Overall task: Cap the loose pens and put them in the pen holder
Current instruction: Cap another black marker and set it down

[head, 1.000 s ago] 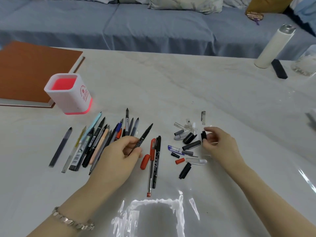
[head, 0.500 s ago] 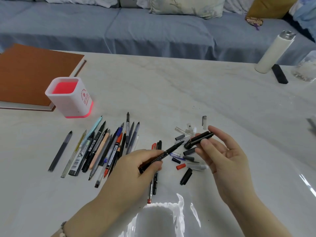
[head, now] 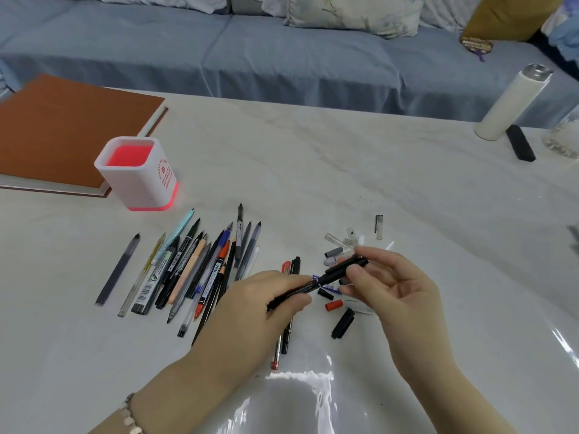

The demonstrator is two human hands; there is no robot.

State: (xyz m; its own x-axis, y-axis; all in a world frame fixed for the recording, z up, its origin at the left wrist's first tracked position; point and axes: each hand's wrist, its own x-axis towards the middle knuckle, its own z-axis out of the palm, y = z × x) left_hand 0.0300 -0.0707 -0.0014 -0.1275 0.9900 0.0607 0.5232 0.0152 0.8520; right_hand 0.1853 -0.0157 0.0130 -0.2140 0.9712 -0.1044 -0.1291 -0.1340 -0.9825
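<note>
My left hand (head: pixel 266 308) grips a thin black pen (head: pixel 296 292) by its barrel, tip pointing right. My right hand (head: pixel 388 289) pinches a black cap (head: pixel 346 269) whose open end sits over the pen's tip. Both hands hover above the table near a scatter of loose caps (head: pixel 340 245). A red cap (head: pixel 333 305) and another black cap (head: pixel 343 323) lie just below them. Several uncapped pens (head: pixel 194 267) lie in a row to the left. The white pen holder (head: pixel 139 173) with a pink inside stands upright at the far left.
A brown book (head: pixel 62 133) lies behind the holder. A white bottle (head: pixel 513 101), a black case (head: pixel 520 147) and a glass jar (head: pixel 564 139) stand at the far right. A red pen and a black pen (head: pixel 286 339) lie under my left hand. A blue sofa (head: pixel 282 57) runs behind the table (head: pixel 313 167).
My left hand lifted the black pen from the row and brought it right. My right hand picked a black cap from the pile and moved it onto the pen's tip.
</note>
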